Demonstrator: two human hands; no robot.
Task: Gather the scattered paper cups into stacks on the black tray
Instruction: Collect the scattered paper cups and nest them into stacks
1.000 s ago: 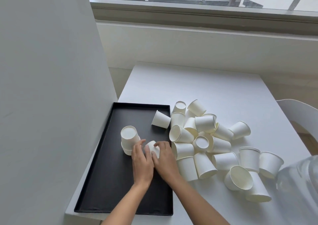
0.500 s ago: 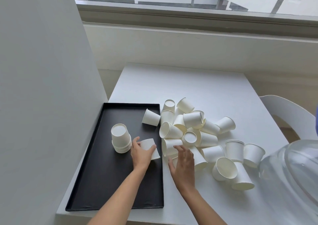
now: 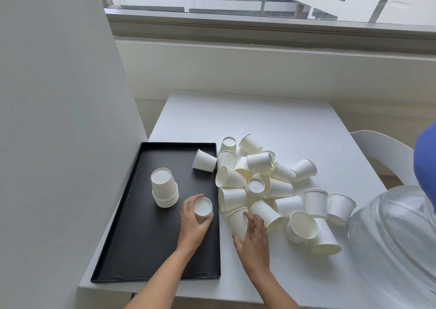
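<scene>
The black tray point(image 3: 141, 249) lies at the table's left edge. On it stands an upside-down stack of white paper cups point(image 3: 164, 187), and one loose cup point(image 3: 204, 161) lies on its side near the tray's far right corner. My left hand point(image 3: 192, 223) holds an upside-down paper cup point(image 3: 203, 208) over the tray's right side. To the right, several cups lie in a scattered pile point(image 3: 266, 183) on the table. My right hand point(image 3: 253, 235) is closing around a cup on its side point(image 3: 237, 220) at the pile's near left edge.
The white table point(image 3: 259, 119) is bounded by a grey wall point(image 3: 59, 119) on the left. A clear glass bowl point(image 3: 396, 235) sits at the right, with a blue object point(image 3: 427, 164) above it. A white chair point(image 3: 382, 150) stands beyond the right edge.
My left hand turned its cup upside down and kept it over the tray. My right hand left that cup, moved right to the pile and took hold of another cup lying there.
</scene>
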